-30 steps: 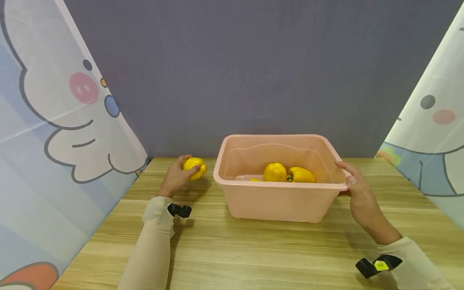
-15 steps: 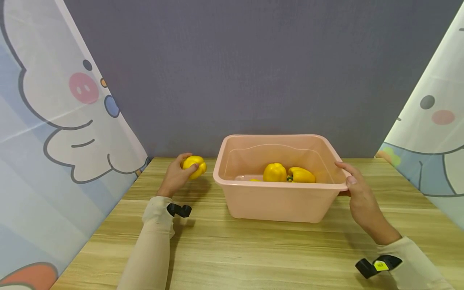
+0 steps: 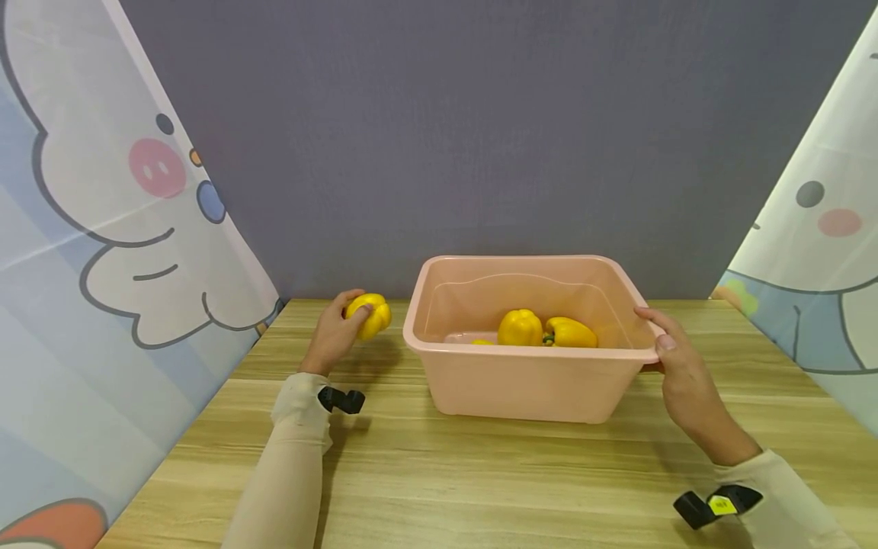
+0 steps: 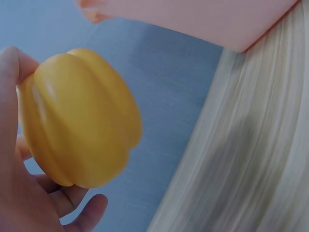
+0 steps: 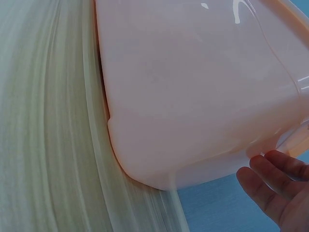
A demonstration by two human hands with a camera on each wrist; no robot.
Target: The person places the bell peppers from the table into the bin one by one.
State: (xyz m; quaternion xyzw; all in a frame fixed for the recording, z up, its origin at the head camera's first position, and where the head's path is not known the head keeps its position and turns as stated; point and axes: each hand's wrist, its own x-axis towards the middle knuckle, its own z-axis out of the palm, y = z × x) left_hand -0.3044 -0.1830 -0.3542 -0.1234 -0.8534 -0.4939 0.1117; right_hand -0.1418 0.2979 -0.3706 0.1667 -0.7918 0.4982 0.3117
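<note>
My left hand [image 3: 332, 335] holds a yellow bell pepper [image 3: 373, 319] just left of the bin, thumb on the near side. In the left wrist view the lobed pepper [image 4: 82, 121] is raised off the wooden tabletop, with the fingers curled behind it. A pink plastic bin [image 3: 521, 385] stands upright in the middle. My right hand [image 3: 689, 385] grips its right rim, thumb on top and some fingers beneath. Inside lie a yellow bell pepper [image 3: 520, 328], another on its side [image 3: 572, 332] with a green stem, and a yellow sliver [image 3: 482, 342] mostly hidden by the front wall.
The wooden table [image 3: 439, 480] runs back to a dark grey wall [image 3: 480, 137]. Cartoon-printed panels rise at the left [image 3: 89, 198] and right [image 3: 833, 252]. A black wrist camera [image 3: 341, 399] sits on the left sleeve, another [image 3: 716, 505] on the right.
The pepper in my left hand has risen slightly and turned a little, and the thumb has shifted up on it. My right hand and the bin stay where they were.
</note>
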